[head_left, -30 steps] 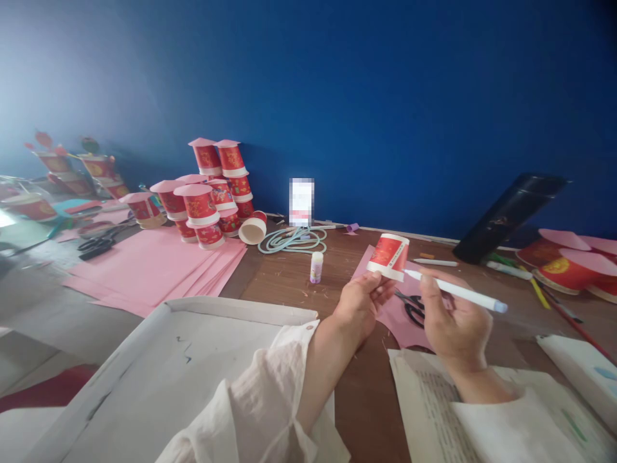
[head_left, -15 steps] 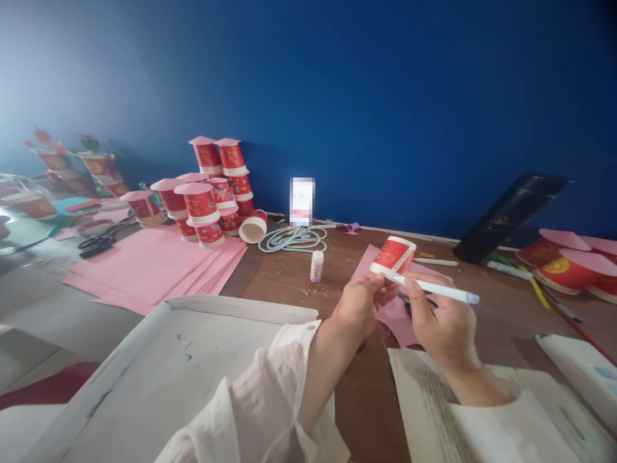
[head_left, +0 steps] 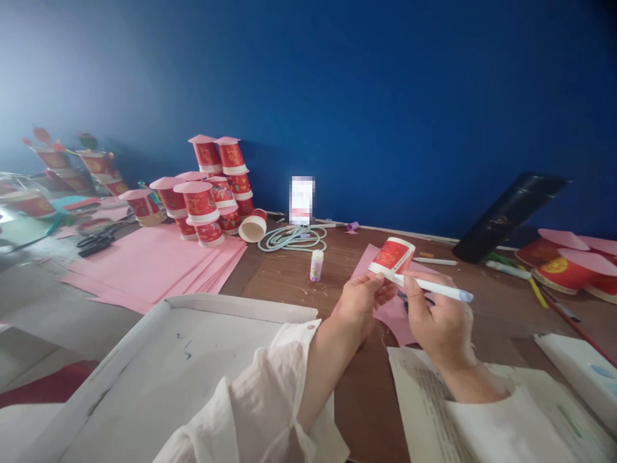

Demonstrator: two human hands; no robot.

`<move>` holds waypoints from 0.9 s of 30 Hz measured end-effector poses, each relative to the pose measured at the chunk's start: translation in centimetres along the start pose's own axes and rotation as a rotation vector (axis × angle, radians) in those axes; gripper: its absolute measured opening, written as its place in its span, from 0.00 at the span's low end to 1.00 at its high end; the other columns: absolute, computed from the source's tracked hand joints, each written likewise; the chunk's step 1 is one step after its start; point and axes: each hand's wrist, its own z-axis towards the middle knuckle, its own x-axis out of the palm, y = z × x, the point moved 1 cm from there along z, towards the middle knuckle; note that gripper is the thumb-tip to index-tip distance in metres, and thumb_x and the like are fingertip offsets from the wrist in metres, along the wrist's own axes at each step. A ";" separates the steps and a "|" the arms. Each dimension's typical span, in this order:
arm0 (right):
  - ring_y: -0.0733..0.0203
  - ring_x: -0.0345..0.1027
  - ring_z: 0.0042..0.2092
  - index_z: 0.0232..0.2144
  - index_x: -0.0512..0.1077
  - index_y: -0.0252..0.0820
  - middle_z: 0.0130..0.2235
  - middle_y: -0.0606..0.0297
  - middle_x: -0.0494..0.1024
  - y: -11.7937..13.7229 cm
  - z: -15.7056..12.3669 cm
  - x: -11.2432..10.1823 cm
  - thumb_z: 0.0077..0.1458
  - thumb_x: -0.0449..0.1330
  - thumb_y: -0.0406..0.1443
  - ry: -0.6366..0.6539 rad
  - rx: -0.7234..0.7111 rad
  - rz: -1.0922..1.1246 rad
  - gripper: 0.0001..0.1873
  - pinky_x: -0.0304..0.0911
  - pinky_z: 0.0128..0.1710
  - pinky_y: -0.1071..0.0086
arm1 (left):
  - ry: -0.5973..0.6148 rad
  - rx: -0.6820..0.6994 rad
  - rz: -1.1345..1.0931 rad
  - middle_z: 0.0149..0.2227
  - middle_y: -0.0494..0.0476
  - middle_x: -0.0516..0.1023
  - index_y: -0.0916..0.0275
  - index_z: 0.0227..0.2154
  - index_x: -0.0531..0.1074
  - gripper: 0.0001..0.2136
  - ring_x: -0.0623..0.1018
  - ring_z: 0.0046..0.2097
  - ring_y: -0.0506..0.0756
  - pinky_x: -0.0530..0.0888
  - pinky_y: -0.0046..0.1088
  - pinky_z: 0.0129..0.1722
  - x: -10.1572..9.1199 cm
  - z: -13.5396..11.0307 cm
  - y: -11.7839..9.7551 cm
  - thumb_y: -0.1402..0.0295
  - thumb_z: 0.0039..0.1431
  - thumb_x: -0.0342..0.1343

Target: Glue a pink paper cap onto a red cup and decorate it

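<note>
My left hand (head_left: pixel 361 302) is closed on a red paper cup (head_left: pixel 391 254) with a white rim, holding it tilted above the table. In my right hand (head_left: pixel 441 325) is a white marker (head_left: pixel 441 289) with a pale blue end pointing right; its other end meets the cup near the rim. Whether the tip touches the cup I cannot tell. Beneath the hands lies a sheet of pink paper (head_left: pixel 398 321), with dark scissor handles partly hidden behind my right hand. A glue stick (head_left: pixel 316 266) stands upright to the left of the cup.
Stacked red cups (head_left: pixel 201 204) with pink paper tops stand at the left behind pink sheets (head_left: pixel 159 267). A shallow white box lid (head_left: pixel 216 341) lies front left. A coiled cable (head_left: pixel 294 239) is near the wall. A black cylinder (head_left: pixel 511 215) leans at the right, beside more cups (head_left: pixel 573 270).
My right hand and the marker have shifted slightly left, toward the cup. The cup and my left hand have hardly moved.
</note>
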 end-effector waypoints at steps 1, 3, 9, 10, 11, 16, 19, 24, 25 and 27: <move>0.54 0.77 0.41 0.39 0.76 0.42 0.38 0.58 0.82 0.0 -0.1 0.0 0.63 0.58 0.37 0.021 -0.004 0.006 0.08 0.69 0.43 0.62 | -0.016 0.001 -0.001 0.28 0.58 0.78 0.69 0.27 0.76 0.06 0.77 0.29 0.49 0.75 0.30 0.44 0.0 0.0 0.0 0.78 0.57 0.56; 0.55 0.77 0.40 0.39 0.76 0.42 0.37 0.59 0.82 0.1 -0.1 0.0 0.63 0.58 0.38 0.061 0.005 0.035 0.08 0.69 0.42 0.64 | -0.033 -0.002 -0.019 0.26 0.57 0.77 0.69 0.25 0.75 0.07 0.76 0.28 0.49 0.75 0.29 0.42 0.0 -0.1 0.0 0.79 0.57 0.56; 0.55 0.75 0.37 0.44 0.76 0.41 0.41 0.55 0.81 -0.4 0.0 -0.4 0.64 0.55 0.43 -0.113 0.277 0.177 0.15 0.70 0.39 0.60 | -0.064 -0.044 -0.085 0.27 0.59 0.76 0.71 0.27 0.74 0.08 0.77 0.29 0.49 0.76 0.25 0.35 0.3 0.0 -0.5 0.79 0.60 0.53; 0.56 0.75 0.35 0.45 0.75 0.41 0.41 0.56 0.80 -0.8 -0.1 -0.3 0.63 0.55 0.44 -0.141 0.342 0.187 0.16 0.70 0.38 0.60 | -0.078 -0.048 -0.102 0.26 0.59 0.76 0.71 0.27 0.74 0.08 0.77 0.28 0.49 0.76 0.24 0.34 0.3 0.0 -0.6 0.79 0.60 0.52; 0.58 0.74 0.33 0.46 0.75 0.41 0.41 0.57 0.80 -1.3 -0.2 -0.2 0.63 0.56 0.45 -0.168 0.415 0.191 0.17 0.70 0.36 0.60 | -0.080 -0.051 -0.121 0.26 0.59 0.76 0.71 0.27 0.74 0.09 0.78 0.28 0.49 0.76 0.24 0.33 0.3 0.0 -0.7 0.78 0.61 0.52; 0.61 0.72 0.28 0.44 0.74 0.44 0.32 0.66 0.79 -3.3 -0.6 1.2 0.52 0.66 0.45 -0.118 0.957 0.499 0.18 0.68 0.24 0.68 | -0.026 -0.047 -0.174 0.27 0.59 0.76 0.69 0.28 0.74 0.07 0.79 0.31 0.50 0.77 0.23 0.32 0.4 -0.2 -1.1 0.78 0.60 0.53; 0.66 0.71 0.26 0.40 0.73 0.46 0.34 0.67 0.80 -2.8 -0.3 1.7 0.47 0.69 0.43 -0.093 1.211 0.846 0.17 0.67 0.21 0.74 | -0.004 -0.048 -0.185 0.27 0.57 0.75 0.69 0.28 0.73 0.07 0.79 0.31 0.50 0.77 0.23 0.32 0.4 -0.3 -1.1 0.77 0.61 0.52; 0.71 0.62 0.21 0.35 0.74 0.40 0.22 0.71 0.72 -2.2 0.5 1.4 0.44 0.71 0.43 -0.118 1.319 1.127 0.17 0.60 0.18 0.78 | -0.161 -0.010 -0.193 0.27 0.59 0.75 0.68 0.28 0.71 0.07 0.79 0.29 0.51 0.78 0.25 0.34 0.3 0.3 -1.2 0.78 0.60 0.51; 0.72 0.58 0.20 0.34 0.74 0.39 0.20 0.73 0.68 -2.2 0.5 1.4 0.44 0.71 0.44 -0.116 1.321 1.164 0.18 0.58 0.17 0.78 | -0.204 -0.008 -0.188 0.27 0.59 0.76 0.68 0.29 0.70 0.06 0.78 0.29 0.51 0.78 0.26 0.35 0.2 0.4 -1.2 0.78 0.60 0.51; 0.74 0.53 0.18 0.33 0.74 0.38 0.18 0.76 0.63 -2.4 0.5 1.2 0.44 0.71 0.46 -0.091 1.306 1.245 0.19 0.54 0.16 0.79 | -0.237 -0.005 -0.176 0.27 0.60 0.76 0.67 0.30 0.70 0.05 0.78 0.29 0.51 0.78 0.26 0.35 0.2 0.6 -1.2 0.79 0.60 0.51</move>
